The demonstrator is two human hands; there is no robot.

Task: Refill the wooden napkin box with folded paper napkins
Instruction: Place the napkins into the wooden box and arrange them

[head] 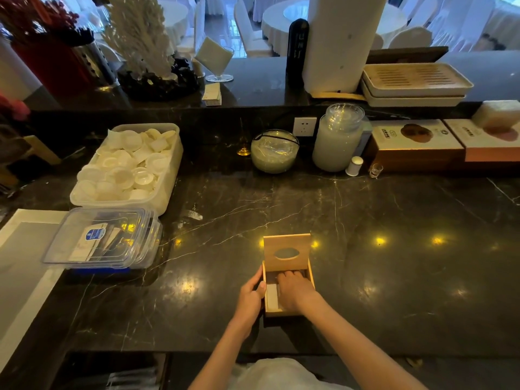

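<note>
The wooden napkin box [291,313] sits on the dark marble counter [394,235] near its front edge. Its lid [287,251], with an oval slot, stands raised at the far side. My left hand [251,298] holds the box's left wall. My right hand [294,291] lies palm down inside the box, fingers pointing to the far end. A strip of white folded napkins [272,296] shows inside the box, between my two hands. Whether the right hand grips the napkins or only rests on them is hidden.
A lidded clear plastic box [104,240] with small packets and a tub of white cups [129,164] stand at the left. A glass bowl [274,152], a tall jar [337,139] and cardboard boxes [416,144] line the back. A white tray [22,266] lies far left.
</note>
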